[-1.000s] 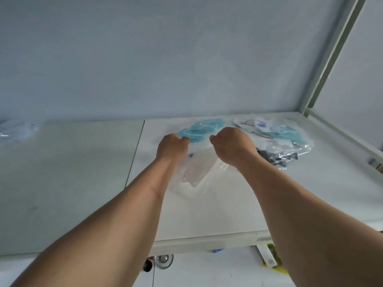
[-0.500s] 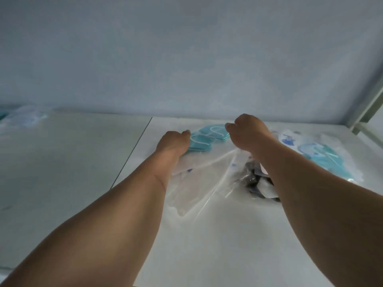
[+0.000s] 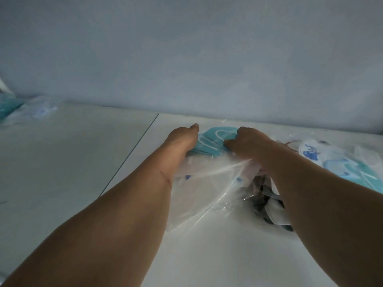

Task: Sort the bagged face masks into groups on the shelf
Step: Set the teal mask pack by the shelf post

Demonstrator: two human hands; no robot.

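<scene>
Both our hands have pushed back along the white shelf [image 3: 207,255]: left hand [image 3: 182,137] and right hand [image 3: 246,143] grip the teal, clear-bagged mask stack [image 3: 211,141], probably starting a rear group.

A plain pale blue-grey wall [image 3: 186,54] fills the upper half of the frame, meeting the surface below along a line that slants across the middle.
</scene>
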